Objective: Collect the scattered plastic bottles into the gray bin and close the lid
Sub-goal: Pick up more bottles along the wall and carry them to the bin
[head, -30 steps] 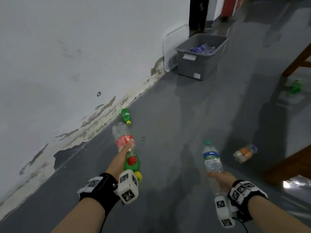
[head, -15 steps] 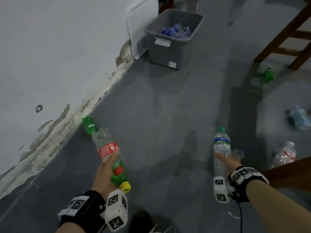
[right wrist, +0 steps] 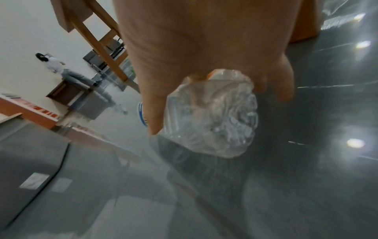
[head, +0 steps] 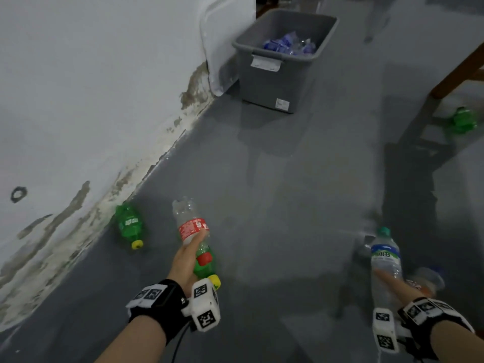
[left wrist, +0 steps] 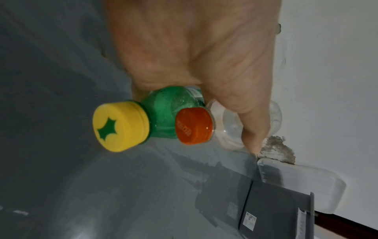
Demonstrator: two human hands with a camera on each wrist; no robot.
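Far left, against the wall [head: 78, 74] base, a green bottle w/ yellow cap [head: 129, 225] lies on the gray floor [head: 275, 192], not yet picked up. Just right of it the left hand [head: 187, 260] is clamped round two bottles at once: a clear one w/ red label [head: 190, 224], base pointing fwd, and a second green bottle [head: 205, 265] under it; the left wrist view shows both caps, yellow [left wrist: 120, 127] and orange-red [left wrist: 193, 126], poking out side by side below the curled fingers [left wrist: 251, 122]. Ahead, centre-right, the gray bin [head: 277, 82] stands open by the wall, blue-and-clear bottles already inside, its pale lid [head: 222, 43] propped upright between bin and wall. Right hand [head: 403, 286] is wrapped round a clear water bottle w/ green cap [head: 385, 258], cap fwd; there's a blurred second clear bottle w/ orange on it [head: 425, 280] at that hand too, prob. held, can't tell for sure. Far right, another green bottle [head: 462, 120] lies under a wooden chair leg [head: 455, 74], well apart from the bin. Step in hand, as I read it: carrying a load to the bin. Next calls for reaching the open top and letting go over it, both hands; w/ two per hand, loosen carefully so none bounce out. Floor strays remain, so lid comes much later.
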